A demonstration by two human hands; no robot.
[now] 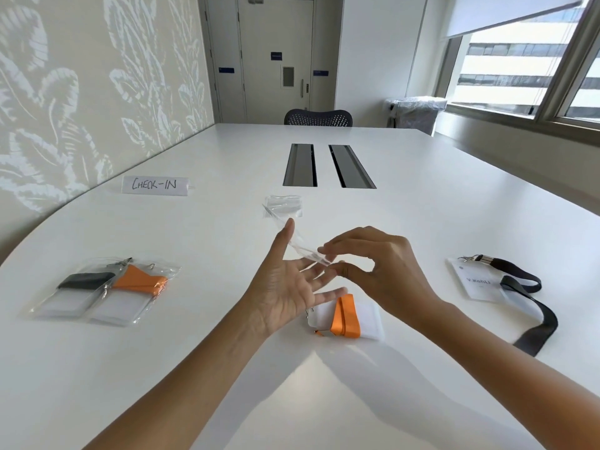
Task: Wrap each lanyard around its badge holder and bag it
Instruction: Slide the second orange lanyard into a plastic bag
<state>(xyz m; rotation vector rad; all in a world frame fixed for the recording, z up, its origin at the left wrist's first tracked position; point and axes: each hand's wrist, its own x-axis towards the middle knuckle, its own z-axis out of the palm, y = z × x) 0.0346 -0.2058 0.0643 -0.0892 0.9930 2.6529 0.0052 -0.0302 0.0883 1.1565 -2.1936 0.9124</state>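
Observation:
A clear plastic bag [303,246] hangs in the air between my hands. My right hand [376,264] pinches its near edge with thumb and fingertips. My left hand [287,284] is spread, palm up, fingers touching the bag's underside. Below my hands lies a badge holder wrapped in an orange lanyard [345,316] on the white table [422,206]. At the right, a badge holder [477,282] lies with its black lanyard [526,303] unwound. At the left lie two filled bags, one with a black lanyard [76,293], one with an orange lanyard [130,293].
Spare clear bags [284,206] lie beyond my hands. A "CHECK-IN" card [155,184] stands at the back left. Two cable slots [328,165] sit in the table's middle. A chair [318,117] stands at the far end.

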